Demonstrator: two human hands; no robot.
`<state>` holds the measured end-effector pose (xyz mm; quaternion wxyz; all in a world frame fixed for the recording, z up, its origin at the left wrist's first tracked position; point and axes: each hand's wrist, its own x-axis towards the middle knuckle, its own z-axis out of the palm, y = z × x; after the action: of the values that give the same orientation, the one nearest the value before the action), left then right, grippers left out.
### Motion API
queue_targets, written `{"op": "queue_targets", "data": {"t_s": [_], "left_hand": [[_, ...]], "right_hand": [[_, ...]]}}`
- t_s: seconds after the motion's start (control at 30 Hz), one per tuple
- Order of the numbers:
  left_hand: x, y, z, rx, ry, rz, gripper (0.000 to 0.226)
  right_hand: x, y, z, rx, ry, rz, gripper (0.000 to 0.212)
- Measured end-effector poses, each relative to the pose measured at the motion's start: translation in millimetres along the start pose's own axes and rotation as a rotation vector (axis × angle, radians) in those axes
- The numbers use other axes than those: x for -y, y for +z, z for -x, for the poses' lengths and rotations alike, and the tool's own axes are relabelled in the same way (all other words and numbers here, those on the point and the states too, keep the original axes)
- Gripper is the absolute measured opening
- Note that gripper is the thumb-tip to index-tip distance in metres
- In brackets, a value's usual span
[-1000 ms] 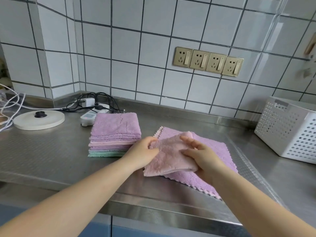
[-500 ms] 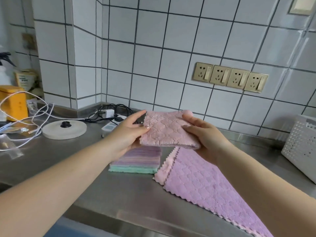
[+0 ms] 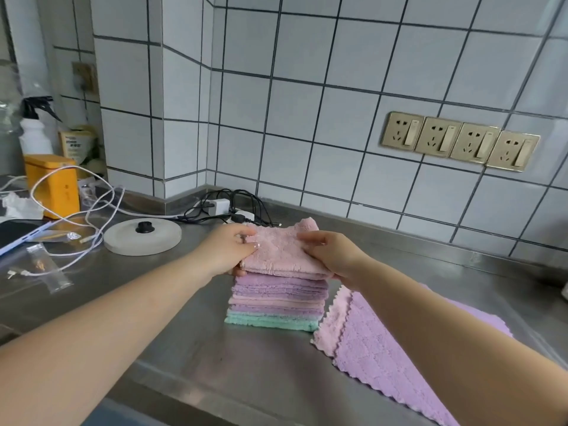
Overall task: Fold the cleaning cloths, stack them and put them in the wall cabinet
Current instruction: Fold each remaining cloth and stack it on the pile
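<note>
cloth: we see a folded pink cloth [image 3: 281,252], fluffy and thick, lying on top of the stack [image 3: 276,299] of folded cloths, its far right corner standing up a little.
stack: layers of purple, pink and purple cloths with a mint green one at the bottom, squared up on the counter [image 3: 190,342].
left hand [image 3: 229,250]: we see it grip the left edge of the pink cloth, thumb on top and fingers curled under the edge.
right hand [image 3: 330,253]: it grips the right edge of the same cloth, thumb on top and fingers below; the cloth sits between our two hands.
unfolded cloths: a purple cloth [image 3: 384,358] lies flat just right of the stack, partly under the right forearm, with a pink cloth edge [image 3: 330,327] showing beneath it.
counter: brushed steel; a round white base [image 3: 143,239] stands left of the stack, with white cables [image 3: 76,210], an orange box [image 3: 53,184] and a spray bottle [image 3: 35,130] further left.
wall: white tiles [image 3: 307,103] with dark grout and a row of four gold sockets [image 3: 459,141].
</note>
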<state>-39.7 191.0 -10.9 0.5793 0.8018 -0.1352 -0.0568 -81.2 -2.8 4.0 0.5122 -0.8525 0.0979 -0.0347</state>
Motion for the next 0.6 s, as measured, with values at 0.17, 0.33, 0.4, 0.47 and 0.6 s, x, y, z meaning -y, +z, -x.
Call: {"op": "queue_targets", "data": {"t_s": [0.17,0.33,0.4,0.47,0.6], "left_hand": [[12,2,2,-0.01,0.017,-0.029,0.034],[17,3,2,-0.056,0.113,-0.096,0.031],[17,3,1,-0.054,0.154,-0.263,0.033],[14,0,-1,-0.07,0.153,-0.438,0.038],[-6,2,-9,-0.178,0.372,-0.698,0.043]], "right_hand": [[-6,5,-7,0.039,-0.02,0.148,0.026],[-6,5,-8,0.05,-0.062,0.241,0.028],[-3,8,-8,0.048,-0.106,0.381,0.03],[0,10,-10,0.009,-0.147,0.518,0.034],[3,9,-15,-0.185,-0.244,0.696,0.048]]}}
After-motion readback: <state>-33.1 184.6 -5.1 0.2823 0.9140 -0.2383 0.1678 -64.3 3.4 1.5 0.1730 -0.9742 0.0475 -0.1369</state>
